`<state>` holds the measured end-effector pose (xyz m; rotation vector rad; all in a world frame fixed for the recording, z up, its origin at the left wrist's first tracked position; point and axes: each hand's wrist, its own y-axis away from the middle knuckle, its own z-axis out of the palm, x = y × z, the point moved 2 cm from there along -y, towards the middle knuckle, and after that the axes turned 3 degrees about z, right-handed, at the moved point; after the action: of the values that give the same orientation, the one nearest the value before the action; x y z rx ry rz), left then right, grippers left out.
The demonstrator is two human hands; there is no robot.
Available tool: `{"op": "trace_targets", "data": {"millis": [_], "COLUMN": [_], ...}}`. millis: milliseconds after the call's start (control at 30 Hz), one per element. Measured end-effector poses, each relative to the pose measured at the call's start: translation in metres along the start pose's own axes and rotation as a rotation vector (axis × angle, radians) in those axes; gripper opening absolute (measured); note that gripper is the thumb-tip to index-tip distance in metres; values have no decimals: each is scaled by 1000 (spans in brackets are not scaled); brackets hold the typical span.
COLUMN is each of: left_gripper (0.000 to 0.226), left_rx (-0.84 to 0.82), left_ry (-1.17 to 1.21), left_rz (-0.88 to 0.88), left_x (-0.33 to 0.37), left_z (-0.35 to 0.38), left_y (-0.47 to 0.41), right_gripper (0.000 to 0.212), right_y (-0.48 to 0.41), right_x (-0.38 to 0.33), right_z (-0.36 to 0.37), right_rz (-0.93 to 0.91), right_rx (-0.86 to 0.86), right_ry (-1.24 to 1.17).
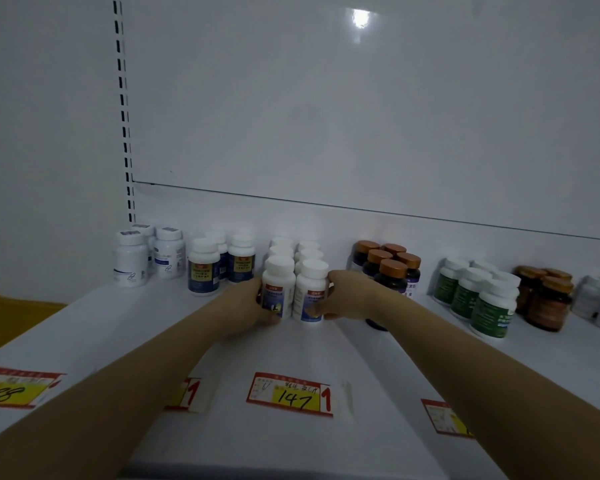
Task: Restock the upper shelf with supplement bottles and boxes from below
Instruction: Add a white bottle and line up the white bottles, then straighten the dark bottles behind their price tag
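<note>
Filling most of the view: a white back panel (326, 116), bare and glossy, with a slotted upright (123, 116) down its left edge. Below that, the upper shelf (118, 341), white and deep, already carrying stock along the back.

Sorted by kind from left to right, probably for a tidy facing: pale-label white bottles (130, 258), blue-and-yellow-label bottles (205, 268), a double file of white-capped bottles (293, 249), brown-capped dark bottles (392, 268), green-label bottles (489, 299), amber jars (548, 299). Kept in separate clusters with gaps between, no mixing.

Reaching in from both sides with bare forearms. Left hand (246, 303) gripping the left front bottle (278, 289), right hand (347, 296) gripping the right front bottle (310, 292). Both bottles upright on the shelf, touching each other, right at the head of the double file.

Gripping low on the body, likely to keep them steady and square while nudging them into line. Thumbs pressed against the lower labels, other fingers curled round the outer sides and mostly hidden behind the bottles. Looks like the placing step, grip not yet released.

Lined up above the price tag marked 147 (291, 396) at the shelf's front edge, presumably the matching slot. Further left, a tag marked 88 (11, 389); other tags partly covered by the arms.
</note>
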<state>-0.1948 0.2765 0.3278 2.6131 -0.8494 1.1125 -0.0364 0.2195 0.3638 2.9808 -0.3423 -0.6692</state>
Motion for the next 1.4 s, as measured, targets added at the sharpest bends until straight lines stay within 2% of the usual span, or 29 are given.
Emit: {"op": "trace_targets", "data": {"millis": [333, 467, 567, 600, 667, 733, 767, 867, 933, 1033, 1100, 1267, 1400], "left_gripper": [63, 75, 55, 57, 83, 93, 95, 90, 84, 88, 93, 92, 90], "left_rx": [24, 70, 261, 345, 431, 351, 282, 83, 26, 17, 33, 47, 22], "left_ry": [12, 2, -43, -60, -73, -22, -9, -23, -41, -16, 7, 137, 114], "left_rz": [16, -27, 90, 150, 293, 363, 341, 137, 33, -90, -113, -51, -24], "left_x": [-2, 7, 38, 55, 91, 118, 127, 137, 137, 128, 125, 119, 113], "left_z": [1, -14, -32, -35, -32, -14, 0, 45, 69, 91, 98, 115, 118], "left_y": [2, 11, 19, 25, 31, 32, 30, 15, 4, -15, -24, -36, -46], "right_gripper": [47, 55, 52, 49, 47, 50, 51, 55, 57, 52, 49, 56, 59], "right_y": [7, 24, 46, 54, 69, 77, 77, 70, 61, 47, 36, 14, 4], "right_x": [-7, -11, -4, 1, 17, 41, 55, 99, 123, 149, 158, 161, 160], "right_z": [3, -41, -95, -110, -130, -133, -130, -115, -106, -92, -83, -57, -52], "right_rz": [70, 112, 87, 87, 91, 128, 157, 223, 234, 225, 205, 121, 113], "right_rx": [14, 35, 156, 194, 247, 262, 259, 222, 189, 110, 89, 67, 119], "right_ry": [20, 69, -106, -145, -221, -225, -190, -70, -16, 7, -3, -73, -178]}}
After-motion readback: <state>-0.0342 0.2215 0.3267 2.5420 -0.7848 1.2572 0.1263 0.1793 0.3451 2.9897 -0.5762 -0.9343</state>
